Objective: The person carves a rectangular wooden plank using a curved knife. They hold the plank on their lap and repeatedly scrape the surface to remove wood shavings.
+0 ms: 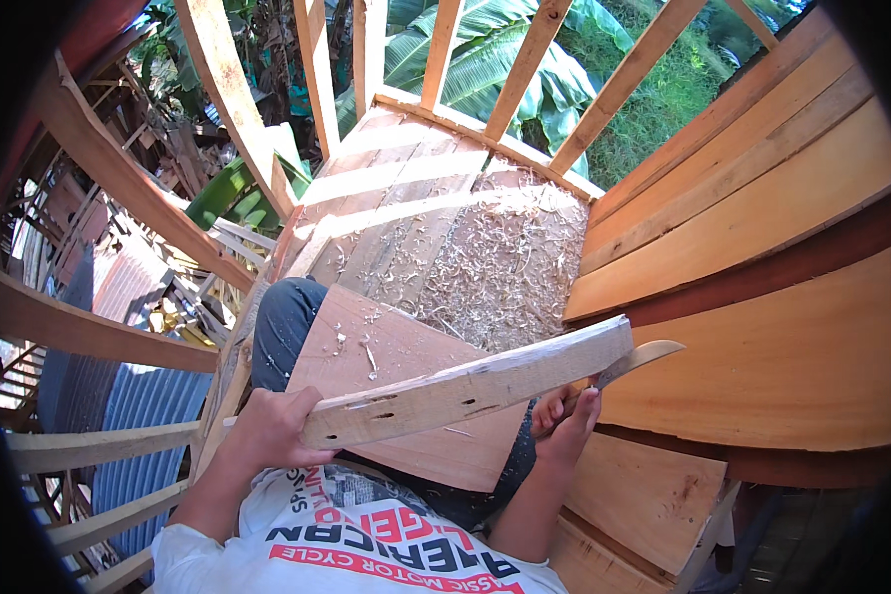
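A pale length of squared timber (455, 394) with several dark slots in its side slants across my lap, its right end higher. My left hand (275, 428) is closed around its lower left end. In my right hand (567, 424) is a knife (642, 358) with a curved blade, pointing right, just beside the timber's right end. The handle is mostly hidden by my fingers. Under the timber a flat wooden board (366, 346) lies over my thighs, with a few shavings on it.
Curled wood shavings (510, 257) cover much of the plank floor (396, 188) ahead. Upright wooden slats (525, 69) fence the left and far sides. A plank wall (742, 346) stands close on the right, above a wooden box-like piece (653, 495). Corrugated sheets (148, 396) lie outside, lower left.
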`<state>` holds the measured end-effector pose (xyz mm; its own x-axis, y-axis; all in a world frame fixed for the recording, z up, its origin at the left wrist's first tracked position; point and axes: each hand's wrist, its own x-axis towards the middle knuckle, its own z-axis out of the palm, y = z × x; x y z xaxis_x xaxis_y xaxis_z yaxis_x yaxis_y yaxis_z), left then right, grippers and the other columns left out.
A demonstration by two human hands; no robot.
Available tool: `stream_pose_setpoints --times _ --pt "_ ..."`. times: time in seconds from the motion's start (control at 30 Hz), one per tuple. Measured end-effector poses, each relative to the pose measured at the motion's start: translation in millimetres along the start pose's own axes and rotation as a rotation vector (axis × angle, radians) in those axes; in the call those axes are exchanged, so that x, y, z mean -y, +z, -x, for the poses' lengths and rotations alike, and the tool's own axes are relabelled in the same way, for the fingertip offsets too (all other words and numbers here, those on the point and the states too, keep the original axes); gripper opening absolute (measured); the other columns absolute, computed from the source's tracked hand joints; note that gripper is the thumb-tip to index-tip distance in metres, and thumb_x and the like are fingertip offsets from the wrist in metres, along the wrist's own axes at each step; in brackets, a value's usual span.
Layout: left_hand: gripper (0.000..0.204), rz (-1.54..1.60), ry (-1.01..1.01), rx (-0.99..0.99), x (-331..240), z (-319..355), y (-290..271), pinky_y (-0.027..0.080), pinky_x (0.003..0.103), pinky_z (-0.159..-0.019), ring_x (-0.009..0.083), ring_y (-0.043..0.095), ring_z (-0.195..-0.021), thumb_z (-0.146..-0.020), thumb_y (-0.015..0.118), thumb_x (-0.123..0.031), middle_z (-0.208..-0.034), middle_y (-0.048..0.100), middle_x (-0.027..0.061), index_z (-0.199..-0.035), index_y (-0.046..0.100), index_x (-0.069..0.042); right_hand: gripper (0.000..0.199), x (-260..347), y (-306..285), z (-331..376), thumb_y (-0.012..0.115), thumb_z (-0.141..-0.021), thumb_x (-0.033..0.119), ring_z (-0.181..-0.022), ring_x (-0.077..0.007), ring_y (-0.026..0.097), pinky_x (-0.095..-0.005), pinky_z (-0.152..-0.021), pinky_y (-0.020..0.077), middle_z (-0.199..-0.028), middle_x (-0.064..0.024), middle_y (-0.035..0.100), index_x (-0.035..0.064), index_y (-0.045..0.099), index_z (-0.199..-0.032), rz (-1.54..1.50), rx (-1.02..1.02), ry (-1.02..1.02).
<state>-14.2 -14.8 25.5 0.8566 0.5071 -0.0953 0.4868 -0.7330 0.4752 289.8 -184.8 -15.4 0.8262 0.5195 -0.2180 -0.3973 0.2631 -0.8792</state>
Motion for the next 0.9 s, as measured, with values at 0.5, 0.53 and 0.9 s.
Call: stream_pose_setpoints --times 0.5,0.53,0.9 --pt "0.057 0.059 0.031 0.126 -47 -47 18 0.050 0.040 -0.063 0.0368 0.063 -0.070 -0.061 0.081 -0.046 -0.071 0.061 0.0180 -0.089 0.055 -0.004 0.022 15 -3 0 0.065 -0.090 0.022 -0.037 -0.0057 0.031 -0.0228 -0.034 0.0273 -0.050 0.0047 0.033 0.0105 0.047 -0.084 -0.023 -0.169 0.015" --pt "0.058 0.067 0.016 0.136 -49 -51 19 0.050 0.040 -0.064 0.0368 0.064 -0.071 -0.061 0.081 -0.047 -0.072 0.061 0.0181 -0.090 0.055 -0.003 0.025 13 1 2 0.066 -0.090 0.024 -0.037 -0.0058 0.031 -0.0229 -0.034 0.0274 -0.050 0.0047 0.033 0.0107 0.047 -0.081 0.002 -0.165 0.016" --pt "0.057 0.241 -0.085 0.162 -25 -54 34 0.051 0.043 -0.066 0.0404 0.063 -0.072 -0.063 0.077 -0.039 -0.073 0.062 0.0231 -0.098 0.053 -0.001 0.051 -13 -7 13 0.048 -0.095 0.052 -0.041 -0.0055 0.035 -0.0221 -0.038 0.0267 -0.051 0.0028 0.037 0.0035 0.054 -0.078 0.396 0.038 -0.081"
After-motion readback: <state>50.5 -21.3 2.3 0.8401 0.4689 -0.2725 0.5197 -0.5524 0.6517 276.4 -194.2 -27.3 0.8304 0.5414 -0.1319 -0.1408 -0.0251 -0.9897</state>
